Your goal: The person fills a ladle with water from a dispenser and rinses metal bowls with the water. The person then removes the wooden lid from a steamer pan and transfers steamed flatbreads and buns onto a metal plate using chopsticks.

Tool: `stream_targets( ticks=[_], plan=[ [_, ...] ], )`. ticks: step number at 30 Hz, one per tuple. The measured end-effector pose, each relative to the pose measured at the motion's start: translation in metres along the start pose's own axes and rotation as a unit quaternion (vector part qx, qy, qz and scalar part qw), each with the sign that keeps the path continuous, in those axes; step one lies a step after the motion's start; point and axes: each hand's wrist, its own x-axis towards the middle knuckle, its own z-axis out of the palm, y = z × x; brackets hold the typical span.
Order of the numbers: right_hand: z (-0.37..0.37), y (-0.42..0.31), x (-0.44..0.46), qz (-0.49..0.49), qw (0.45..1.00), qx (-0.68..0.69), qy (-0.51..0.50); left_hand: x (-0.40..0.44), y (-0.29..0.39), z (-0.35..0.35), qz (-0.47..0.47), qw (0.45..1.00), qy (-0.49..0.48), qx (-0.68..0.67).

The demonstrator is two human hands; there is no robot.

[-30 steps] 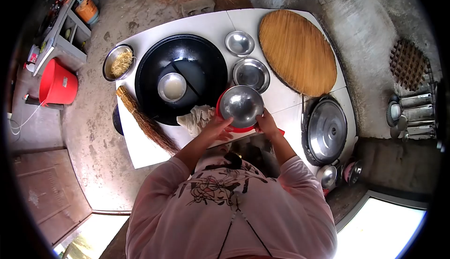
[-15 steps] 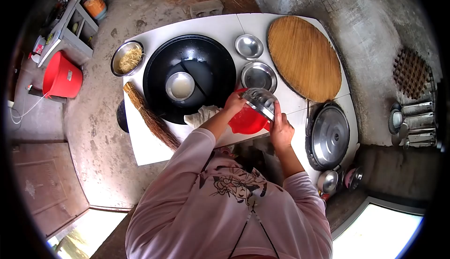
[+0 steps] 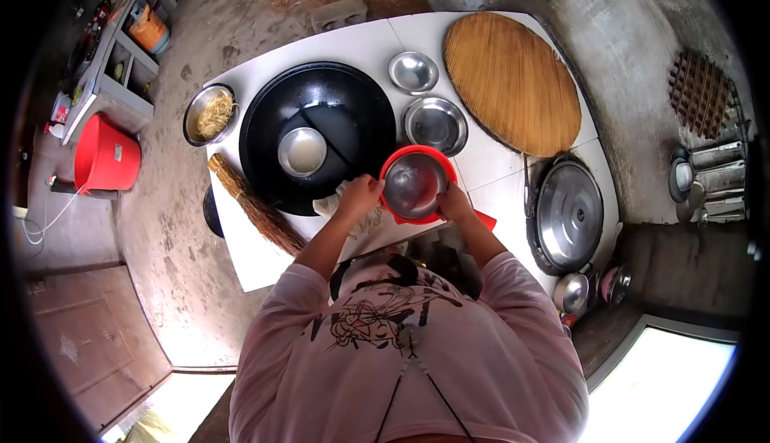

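Both your hands pinch a steel bowl by its rim, the left hand (image 3: 363, 194) and the right hand (image 3: 455, 204) at opposite edges. That steel bowl (image 3: 415, 183) sits over the red basin (image 3: 451, 166), near the black wok (image 3: 265, 110). Inside the wok, a smaller bowl (image 3: 287, 169) contains something pale. Straw-coloured strips (image 3: 215, 116) fill the bowl at your far left; two shiny dishes, the smaller dish (image 3: 413, 72) and the larger dish (image 3: 435, 127), stand beyond the basin. Your left forearm partly covers the pale cloth (image 3: 325, 206), and you cannot make out what the steel bowl contains. Half a second ago it was sharply tipped; now its inside faces up.
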Motion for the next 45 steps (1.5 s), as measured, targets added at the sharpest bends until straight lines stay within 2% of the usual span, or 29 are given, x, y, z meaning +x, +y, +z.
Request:
stream_targets(
  ticks=[1, 2, 4, 5, 6, 7, 8, 9, 10, 12, 14, 16, 18, 19, 21, 22, 23, 25, 27, 29, 34, 35, 36, 38, 39, 40, 42, 44, 45],
  plan=[
    [-0.011, -0.009, -0.006, 0.052, 0.98, 0.156, -0.108, -0.009, 0.006, 0.0, -0.022, 0.997, -0.015, -0.069],
    [-0.016, -0.012, -0.011, 0.052, 0.98, 0.158, -0.105, -0.017, 0.013, -0.001, -0.019, 0.997, -0.016, -0.067],
    [-0.019, -0.011, -0.024, 0.081, 0.922, 0.349, -0.146, -0.028, 0.028, -0.001, -0.084, 0.979, -0.048, -0.181],
    [-0.014, -0.006, -0.025, 0.081, 0.921, 0.354, -0.142, -0.028, 0.032, -0.001, -0.104, 0.959, -0.124, -0.234],
    [-0.004, 0.0, -0.025, 0.075, 0.881, 0.432, -0.177, -0.024, 0.026, 0.01, -0.101, 0.959, -0.128, -0.23],
    [0.003, 0.003, -0.024, 0.068, 0.834, 0.506, -0.211, -0.019, 0.012, 0.028, 0.03, 0.981, -0.024, -0.192],
    [0.007, 0.001, -0.023, 0.068, 0.832, 0.51, -0.207, -0.015, 0.006, 0.04, 0.161, 0.972, 0.081, -0.149],
    [0.012, -0.003, -0.021, 0.059, 0.819, 0.529, -0.213, -0.04, 0.055, 0.011, -0.015, 0.981, -0.009, -0.194],
    [0.016, -0.008, -0.019, 0.049, 0.805, 0.549, -0.219, -0.037, 0.056, 0.011, -0.012, 0.982, -0.012, -0.19],
    [0.02, -0.017, -0.011, 0.049, 0.807, 0.547, -0.216, -0.029, 0.053, 0.009, 0.047, 0.997, 0.054, -0.019],
    [0.027, -0.027, -0.001, 0.088, 0.845, 0.514, -0.118, -0.03, 0.068, -0.002, 0.077, 0.996, 0.047, 0.01],
    [0.027, -0.03, 0.008, 0.07, 0.827, 0.553, -0.076, -0.03, 0.075, -0.007, 0.173, 0.969, 0.091, 0.15],
    [0.019, -0.029, 0.015, 0.004, 0.924, 0.378, 0.062, -0.031, 0.079, -0.012, 0.186, 0.962, 0.084, 0.181],
    [0.016, -0.026, 0.017, 0.005, 0.923, 0.38, 0.064, -0.03, 0.081, -0.015, 0.188, 0.954, 0.084, 0.22],
    [0.007, -0.021, 0.019, -0.155, 0.946, 0.136, 0.249, -0.029, 0.083, -0.018, 0.188, 0.944, 0.084, 0.258],
    [0.004, -0.019, 0.018, -0.229, 0.916, 0.005, 0.331, -0.029, 0.083, -0.019, 0.192, 0.942, 0.084, 0.263],
    [-0.002, -0.016, 0.017, -0.228, 0.916, 0.005, 0.33, -0.03, 0.084, -0.019, 0.194, 0.94, 0.084, 0.268],
    [-0.023, -0.027, 0.003, -0.246, 0.908, -0.108, 0.322, -0.029, 0.084, -0.019, 0.183, 0.945, 0.074, 0.259],
    [-0.031, -0.03, -0.002, -0.239, 0.909, -0.105, 0.325, -0.028, 0.083, -0.017, 0.174, 0.95, 0.067, 0.25],
    [-0.031, -0.031, -0.004, -0.232, 0.91, -0.101, 0.33, -0.029, 0.078, -0.013, 0.192, 0.969, 0.076, 0.134],
    [-0.002, -0.032, -0.011, -0.187, 0.907, 0.149, 0.346, -0.034, 0.086, -0.013, 0.143, 0.985, 0.088, 0.045],
    [0.005, -0.031, -0.012, -0.128, 0.931, 0.189, 0.284, -0.036, 0.088, -0.013, 0.11, 0.99, 0.088, 0.019],
    [0.019, -0.028, -0.006, -0.13, 0.931, 0.189, 0.283, -0.036, 0.087, -0.011, 0.109, 0.99, 0.09, 0.018],
    [0.054, -0.019, 0.011, -0.189, 0.853, 0.398, 0.28, -0.036, 0.082, -0.004, 0.121, 0.984, 0.127, -0.036],
    [0.042, -0.038, -0.011, -0.139, 0.847, 0.48, 0.18, -0.036, 0.081, -0.004, 0.122, 0.984, 0.128, -0.035],
    [0.041, -0.048, -0.019, -0.14, 0.847, 0.481, 0.18, -0.037, 0.08, -0.004, 0.106, 0.981, 0.124, -0.1],
    [0.044, -0.058, -0.026, -0.162, 0.759, 0.622, 0.107, -0.036, 0.077, -0.004, 0.091, 0.975, 0.118, -0.165],
    [0.044, -0.054, -0.021, -0.164, 0.751, 0.635, 0.081, -0.035, 0.072, -0.004, 0.139, 0.97, 0.143, -0.139],
    [0.045, -0.047, -0.011, -0.147, 0.821, 0.533, 0.143, -0.04, 0.077, -0.006, 0.139, 0.97, 0.143, -0.14]
  ],
)
